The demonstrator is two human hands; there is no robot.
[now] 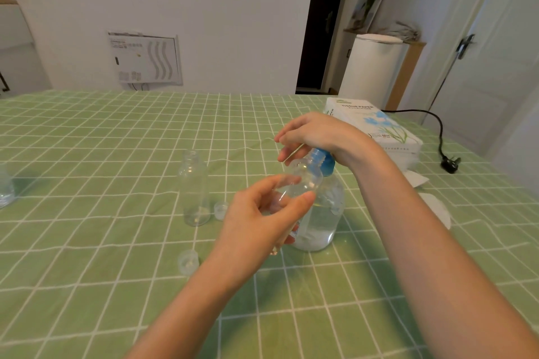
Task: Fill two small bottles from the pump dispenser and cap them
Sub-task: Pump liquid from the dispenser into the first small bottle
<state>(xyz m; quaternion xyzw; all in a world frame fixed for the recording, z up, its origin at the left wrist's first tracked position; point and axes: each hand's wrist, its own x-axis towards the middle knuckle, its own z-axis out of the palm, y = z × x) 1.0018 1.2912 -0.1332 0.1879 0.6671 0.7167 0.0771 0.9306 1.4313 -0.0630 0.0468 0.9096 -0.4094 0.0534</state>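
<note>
Clear plastic on clear plastic makes this hard to read: the small bottle (303, 181) in the left hand (259, 218) nearly vanishes against the pump dispenser (326, 221) behind it. That hand's thumb and fingers curl round the bottle's body. They tilt it so its mouth points toward one o'clock, close under the blue pump head (323, 162). The right hand (320, 134) lies on top of the pump head, its heel bearing down and its fingers loosely extended toward nine o'clock, gripping nothing.

This looks like the filling of the first bottle, though I cannot tell whether liquid is flowing. The second bottle (194, 192) stands upright and uncapped at nine o'clock from the dispenser, seemingly empty. One cap (220, 210) lies just beside it at three o'clock, and another cap (188, 262) at its six o'clock.

Next, the mouth needs to sit right under the nozzle for each press; capping follows.
</note>
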